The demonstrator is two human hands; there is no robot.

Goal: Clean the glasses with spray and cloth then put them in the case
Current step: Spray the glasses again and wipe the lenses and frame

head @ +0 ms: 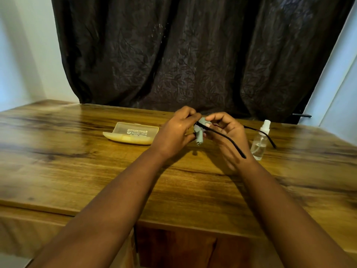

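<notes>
Holding the work just above a wooden table [77, 155], both hands meet near the middle of the view. The left hand [173, 132] has its fingers and thumb curled round a grey-green cleaning cloth [199, 135], which is bunched over the front of a pair of black-framed glasses [222, 135]; a fold of the cloth hangs down below the fingers. The right hand [226, 130] pinches the same spot from the other side, its thumb and forefinger closed on the cloth-covered frame, with the other fingers loosely curled underneath. The lenses are mostly hidden by cloth and fingers, so which one is covered cannot be told. The two temple arms are unfolded: one slants down across the right palm toward the wrist, the other reaches out to the right and passes in front of a small clear spray bottle [259, 141]. That bottle stands upright on the table just beside the right hand, white nozzle on top, with some clear liquid in it. A pale translucent glasses case [133, 133] lies open on the table left of the hands, printed lid tipped back, apart from them. A dark patterned curtain [193, 55] hangs behind the table
</notes>
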